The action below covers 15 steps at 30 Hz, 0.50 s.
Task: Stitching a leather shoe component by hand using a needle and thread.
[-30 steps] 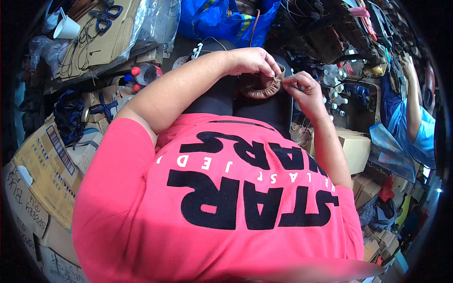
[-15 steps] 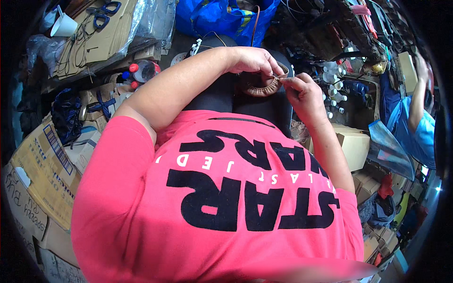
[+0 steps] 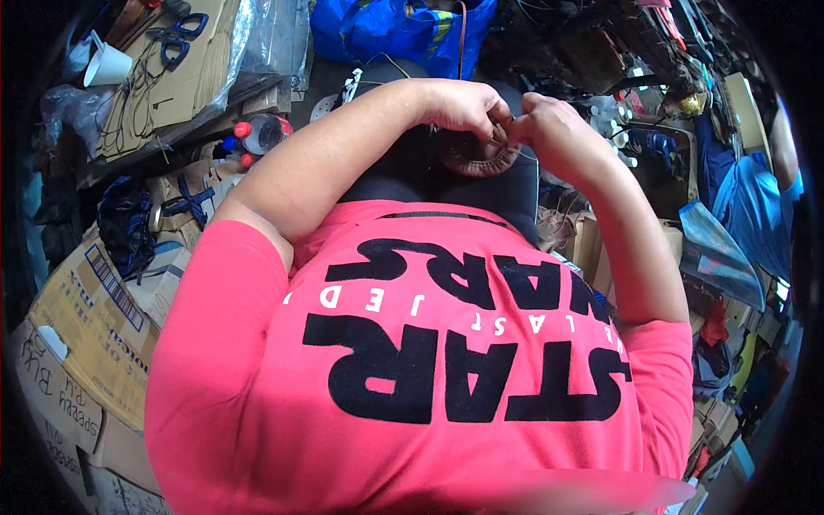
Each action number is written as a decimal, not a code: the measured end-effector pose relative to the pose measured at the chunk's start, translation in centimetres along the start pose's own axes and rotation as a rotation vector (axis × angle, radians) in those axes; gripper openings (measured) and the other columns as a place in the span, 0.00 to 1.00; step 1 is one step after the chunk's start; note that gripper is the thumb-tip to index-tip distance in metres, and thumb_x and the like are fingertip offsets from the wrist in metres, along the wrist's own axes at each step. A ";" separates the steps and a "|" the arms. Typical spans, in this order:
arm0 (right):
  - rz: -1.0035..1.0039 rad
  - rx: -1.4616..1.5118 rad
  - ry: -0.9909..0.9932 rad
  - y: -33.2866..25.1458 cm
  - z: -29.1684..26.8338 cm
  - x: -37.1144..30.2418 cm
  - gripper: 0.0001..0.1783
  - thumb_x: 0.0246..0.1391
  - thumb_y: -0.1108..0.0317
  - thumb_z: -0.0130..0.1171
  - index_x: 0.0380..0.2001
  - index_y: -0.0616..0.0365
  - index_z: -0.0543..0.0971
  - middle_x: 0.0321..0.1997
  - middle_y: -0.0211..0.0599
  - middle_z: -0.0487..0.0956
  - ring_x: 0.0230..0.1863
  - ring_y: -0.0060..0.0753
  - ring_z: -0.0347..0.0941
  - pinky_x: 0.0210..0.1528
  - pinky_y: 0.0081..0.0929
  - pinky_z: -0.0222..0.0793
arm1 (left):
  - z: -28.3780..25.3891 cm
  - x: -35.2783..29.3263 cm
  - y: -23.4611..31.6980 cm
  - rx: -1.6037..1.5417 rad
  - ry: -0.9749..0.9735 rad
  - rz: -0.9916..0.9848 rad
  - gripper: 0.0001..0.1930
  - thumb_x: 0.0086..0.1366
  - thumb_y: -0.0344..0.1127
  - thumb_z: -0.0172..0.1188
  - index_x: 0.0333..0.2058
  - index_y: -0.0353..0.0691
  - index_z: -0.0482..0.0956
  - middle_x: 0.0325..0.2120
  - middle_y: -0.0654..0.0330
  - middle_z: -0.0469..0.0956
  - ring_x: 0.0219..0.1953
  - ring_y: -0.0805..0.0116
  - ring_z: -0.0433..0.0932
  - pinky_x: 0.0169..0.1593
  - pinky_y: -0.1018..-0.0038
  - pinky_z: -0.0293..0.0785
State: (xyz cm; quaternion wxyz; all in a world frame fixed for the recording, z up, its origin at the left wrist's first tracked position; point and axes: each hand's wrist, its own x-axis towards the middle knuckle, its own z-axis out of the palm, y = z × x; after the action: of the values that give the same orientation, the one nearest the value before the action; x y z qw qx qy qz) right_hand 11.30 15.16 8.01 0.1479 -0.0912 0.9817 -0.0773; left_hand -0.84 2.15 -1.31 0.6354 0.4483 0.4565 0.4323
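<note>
A brown leather moccasin-like shoe (image 3: pixel 481 166) with a puckered, stitched rim rests over my dark-trousered lap. My left hand (image 3: pixel 468 106) is closed on the shoe's far edge, its fingers curled down into the opening. Close beside it, my right hand (image 3: pixel 544 122) is closed, with thumb and fingers pinched together at the shoe's right rim. What those right fingertips hold is too small to make out. My hands nearly touch, and they cover part of the shoe's upper edge.
A blue bag (image 3: pixel 403 39) lies beyond my knees. Cardboard sheets with scissors (image 3: pixel 176 51) and a white cup (image 3: pixel 107 65) sit far left. Plastic bottles (image 3: pixel 264 133) stand on both sides. Boxes (image 3: pixel 94 300) crowd the left. A person in blue (image 3: pixel 760 206) is at the right.
My right hand has moved up and in toward my left hand, and its forearm has swung outward. The left hand stays at the shoe. The person's arm at the right has shifted outward.
</note>
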 end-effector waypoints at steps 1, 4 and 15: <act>-0.005 0.119 -0.071 0.6 0.5 0.1 0.08 0.41 0.77 0.56 0.26 0.53 0.81 0.28 0.42 0.71 0.34 0.45 0.71 0.35 0.35 0.67 | 0.0 0.0 0.3 0.113 0.026 -0.005 0.14 0.53 0.27 0.56 0.40 0.33 0.78 0.32 0.62 0.80 0.34 0.74 0.75 0.43 0.77 0.70; -0.032 0.270 -0.139 1.8 1.2 0.6 0.06 0.39 0.76 0.60 0.24 0.53 0.81 0.27 0.39 0.71 0.33 0.41 0.71 0.35 0.32 0.68 | 0.3 -0.3 1.8 0.388 0.093 -0.038 0.12 0.53 0.28 0.59 0.38 0.33 0.79 0.30 0.61 0.80 0.33 0.74 0.76 0.41 0.76 0.71; 0.055 0.353 -0.093 2.2 1.1 0.5 0.06 0.35 0.73 0.63 0.23 0.55 0.81 0.24 0.38 0.74 0.30 0.39 0.73 0.33 0.29 0.69 | 0.4 -0.3 -0.7 0.293 0.255 0.064 0.07 0.50 0.29 0.64 0.28 0.36 0.79 0.24 0.63 0.76 0.29 0.74 0.74 0.36 0.76 0.70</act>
State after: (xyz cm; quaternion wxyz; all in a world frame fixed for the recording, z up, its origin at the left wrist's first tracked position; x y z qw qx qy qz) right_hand 10.83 17.01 6.41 0.2090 -0.0405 0.9471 -0.2402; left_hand -0.42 1.60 -1.83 0.4865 0.4917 0.5769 0.4345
